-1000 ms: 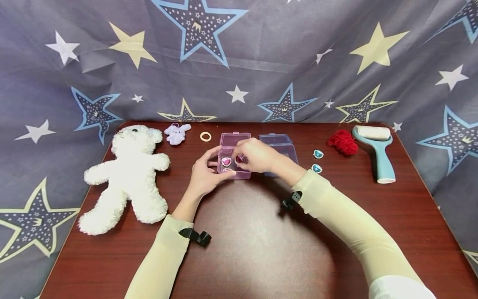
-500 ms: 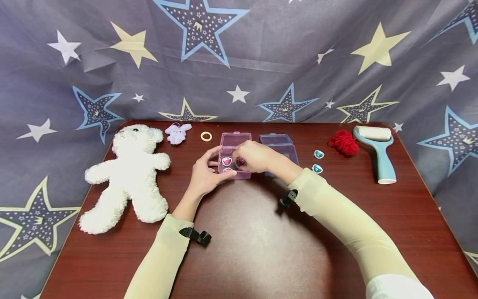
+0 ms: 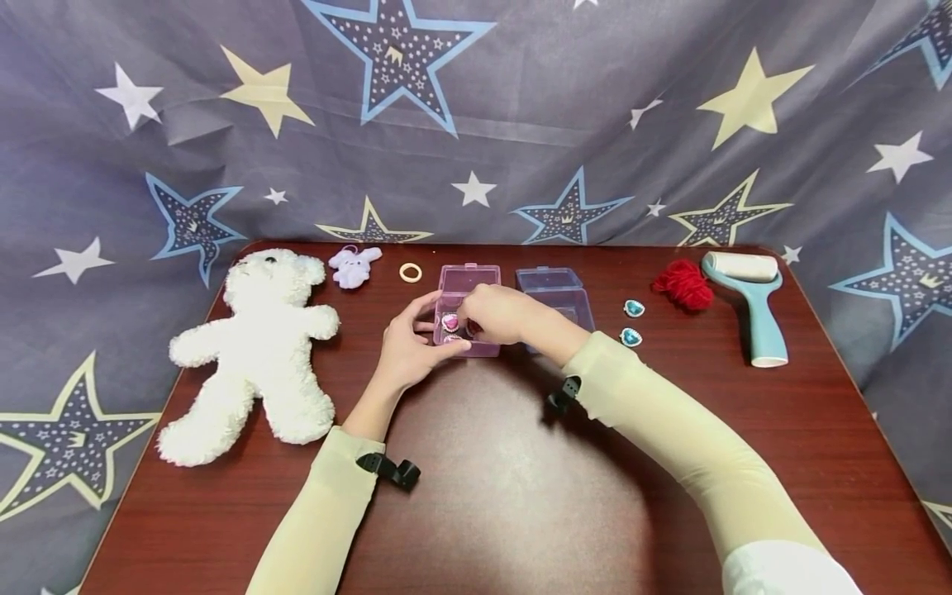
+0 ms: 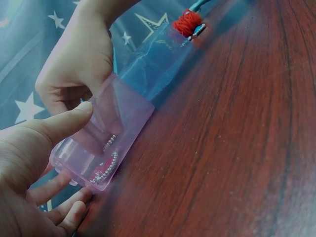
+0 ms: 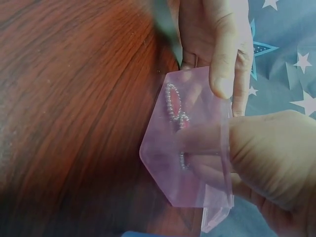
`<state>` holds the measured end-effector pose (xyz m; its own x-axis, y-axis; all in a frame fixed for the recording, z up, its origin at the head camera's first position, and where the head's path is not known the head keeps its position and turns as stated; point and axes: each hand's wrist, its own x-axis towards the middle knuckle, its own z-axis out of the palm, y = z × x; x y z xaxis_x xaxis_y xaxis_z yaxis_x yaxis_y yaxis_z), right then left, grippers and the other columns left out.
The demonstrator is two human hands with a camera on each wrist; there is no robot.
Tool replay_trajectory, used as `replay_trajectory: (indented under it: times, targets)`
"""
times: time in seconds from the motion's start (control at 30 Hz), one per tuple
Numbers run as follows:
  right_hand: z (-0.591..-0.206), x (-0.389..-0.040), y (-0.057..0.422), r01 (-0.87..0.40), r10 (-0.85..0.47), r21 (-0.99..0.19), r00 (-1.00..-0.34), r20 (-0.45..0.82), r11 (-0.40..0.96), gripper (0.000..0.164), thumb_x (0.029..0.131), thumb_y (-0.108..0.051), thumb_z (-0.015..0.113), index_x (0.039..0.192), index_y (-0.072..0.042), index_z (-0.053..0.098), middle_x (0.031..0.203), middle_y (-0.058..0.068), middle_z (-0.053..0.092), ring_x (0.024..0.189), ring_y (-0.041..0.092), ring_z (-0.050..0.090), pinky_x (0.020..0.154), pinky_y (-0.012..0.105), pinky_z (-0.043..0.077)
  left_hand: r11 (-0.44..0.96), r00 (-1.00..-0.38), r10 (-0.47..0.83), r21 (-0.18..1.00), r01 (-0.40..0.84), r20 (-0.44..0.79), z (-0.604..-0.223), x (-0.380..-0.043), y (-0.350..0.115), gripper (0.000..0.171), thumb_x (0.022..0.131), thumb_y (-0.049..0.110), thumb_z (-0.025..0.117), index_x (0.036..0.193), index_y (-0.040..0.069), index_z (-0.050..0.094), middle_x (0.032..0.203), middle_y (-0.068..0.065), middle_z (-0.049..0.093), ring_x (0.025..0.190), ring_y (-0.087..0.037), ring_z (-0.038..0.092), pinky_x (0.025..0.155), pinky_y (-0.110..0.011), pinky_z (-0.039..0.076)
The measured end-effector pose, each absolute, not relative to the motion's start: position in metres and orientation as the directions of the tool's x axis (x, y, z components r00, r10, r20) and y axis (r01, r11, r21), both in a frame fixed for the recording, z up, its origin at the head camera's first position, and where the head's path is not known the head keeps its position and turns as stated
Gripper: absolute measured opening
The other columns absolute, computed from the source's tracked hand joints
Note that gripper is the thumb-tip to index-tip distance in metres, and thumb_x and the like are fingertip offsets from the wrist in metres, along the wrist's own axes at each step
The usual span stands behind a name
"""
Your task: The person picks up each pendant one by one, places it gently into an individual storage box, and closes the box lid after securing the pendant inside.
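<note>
In the head view my left hand [image 3: 407, 347] grips the left side of a clear pink plastic box [image 3: 470, 279], thumb over its front rim. The box's lid stands raised at the back. Heart-shaped pink gems [image 3: 449, 322] with beaded silver edges lie inside, showing through the wall in the right wrist view. My right hand [image 3: 506, 314] reaches into the box with curled fingers. Between its fingertips is another beaded-edge gem [image 5: 183, 159], partly hidden by the fingers. To the right stands a clear blue box [image 3: 549, 279], its lid raised, partly covered by my right hand and wrist.
Two blue heart gems [image 3: 632, 308] lie right of the boxes. Beyond are red yarn [image 3: 683, 284] and a blue-handled lint roller [image 3: 764, 322]. To the left lie a white plush bear [image 3: 268, 355], a small lilac plush [image 3: 354, 267] and a pale ring [image 3: 410, 272]. A star-printed cloth hangs behind.
My right hand has shifted slightly left and deeper in the pink box, so the dark red gem at its fingers is now hidden in the head view. My left hand stays in place.
</note>
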<state>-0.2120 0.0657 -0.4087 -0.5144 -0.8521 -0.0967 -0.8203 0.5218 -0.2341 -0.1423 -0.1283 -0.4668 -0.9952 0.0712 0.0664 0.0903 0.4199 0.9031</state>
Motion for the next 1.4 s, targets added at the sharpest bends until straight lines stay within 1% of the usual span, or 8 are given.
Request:
replay_trajectory:
  times: [0.13, 0.23, 0.57, 0.7, 0.83, 0.97, 1.13, 1.4]
  targets:
    - [-0.4095, -0.2131, 0.0650, -0.812, -0.847, -0.240, -0.519, -0.118, 0.531, 0.010, 0.089, -0.005, 0.076, 0.083, -0.013, 0.077, 0.070, -0.002, 0.066, 0.066, 0.015, 0.055, 0.068, 0.035, 0.055, 0.421, -0.996, 0.068, 0.903, 0.088, 0.066, -0.4672, -0.1426, -0.1282, 0.090, 0.074, 0.023, 0.100, 0.153, 0.017, 0.056, 0.146, -0.010, 0.067, 0.108, -0.032, 0.074, 0.082, -0.029, 0.059]
    - [-0.4099, -0.2139, 0.0649, -0.809, -0.845, -0.246, -0.519, -0.129, 0.534, 0.009, 0.089, -0.005, 0.077, 0.084, -0.013, 0.078, 0.070, -0.003, 0.067, 0.066, 0.015, 0.056, 0.069, 0.035, 0.056, 0.422, -0.996, 0.064, 0.903, 0.085, 0.063, -0.4672, -0.1425, -0.1279, 0.090, 0.074, 0.023, 0.100, 0.153, 0.018, 0.056, 0.146, -0.010, 0.067, 0.108, -0.032, 0.074, 0.083, -0.030, 0.060]
    - [-0.4101, -0.2149, 0.0635, -0.806, -0.843, -0.248, -0.516, -0.151, 0.538, 0.011, 0.088, -0.003, 0.076, 0.088, -0.013, 0.081, 0.078, 0.001, 0.076, 0.068, 0.017, 0.060, 0.071, 0.035, 0.059, 0.417, -0.996, 0.061, 0.905, 0.083, 0.063, -0.4669, -0.1418, -0.1283, 0.089, 0.074, 0.023, 0.100, 0.152, 0.020, 0.057, 0.146, -0.010, 0.067, 0.106, -0.032, 0.074, 0.077, -0.019, 0.057]
    - [-0.4084, -0.2146, 0.0628, -0.807, -0.841, -0.235, -0.519, -0.156, 0.542, 0.012, 0.088, -0.002, 0.075, 0.086, -0.012, 0.080, 0.076, 0.001, 0.073, 0.067, 0.018, 0.058, 0.069, 0.035, 0.057, 0.416, -0.996, 0.062, 0.905, 0.086, 0.067, -0.4670, -0.1413, -0.1283, 0.088, 0.074, 0.023, 0.100, 0.152, 0.020, 0.058, 0.146, -0.010, 0.067, 0.105, -0.032, 0.074, 0.075, -0.019, 0.056]
    - [-0.4080, -0.2142, 0.0621, -0.805, -0.833, -0.215, -0.530, -0.160, 0.554, 0.009, 0.089, -0.005, 0.076, 0.085, -0.013, 0.079, 0.073, -0.001, 0.069, 0.067, 0.018, 0.057, 0.068, 0.036, 0.055, 0.417, -0.995, 0.066, 0.904, 0.092, 0.072, -0.4669, -0.1414, -0.1281, 0.089, 0.074, 0.023, 0.100, 0.152, 0.020, 0.058, 0.145, -0.010, 0.068, 0.105, -0.032, 0.074, 0.075, -0.018, 0.056]
    - [-0.4086, -0.2141, 0.0621, -0.799, -0.824, -0.205, -0.543, -0.162, 0.566, 0.005, 0.089, -0.010, 0.079, 0.089, -0.014, 0.081, 0.077, -0.001, 0.074, 0.070, 0.018, 0.062, 0.072, 0.036, 0.059, 0.420, -0.995, 0.067, 0.902, 0.095, 0.074, -0.4667, -0.1420, -0.1281, 0.089, 0.074, 0.024, 0.100, 0.152, 0.019, 0.058, 0.145, -0.010, 0.068, 0.105, -0.032, 0.074, 0.075, -0.018, 0.056]
    - [-0.4087, -0.2143, 0.0624, -0.794, -0.818, -0.197, -0.551, -0.168, 0.575, 0.005, 0.089, -0.013, 0.080, 0.092, -0.016, 0.083, 0.082, 0.000, 0.078, 0.074, 0.020, 0.069, 0.077, 0.038, 0.062, 0.414, -0.995, 0.068, 0.906, 0.094, 0.072, -0.4661, -0.1424, -0.1282, 0.089, 0.074, 0.024, 0.100, 0.152, 0.018, 0.057, 0.146, -0.009, 0.067, 0.106, -0.032, 0.074, 0.076, -0.019, 0.056]
    - [-0.4115, -0.2143, 0.0624, -0.792, -0.815, -0.193, -0.556, -0.163, 0.579, 0.003, 0.089, -0.015, 0.081, 0.090, -0.017, 0.082, 0.080, -0.001, 0.077, 0.073, 0.020, 0.069, 0.077, 0.038, 0.062, 0.408, -0.995, 0.070, 0.909, 0.091, 0.068, -0.4669, -0.1419, -0.1283, 0.090, 0.074, 0.023, 0.100, 0.153, 0.018, 0.057, 0.146, -0.009, 0.067, 0.106, -0.032, 0.074, 0.078, -0.023, 0.058]
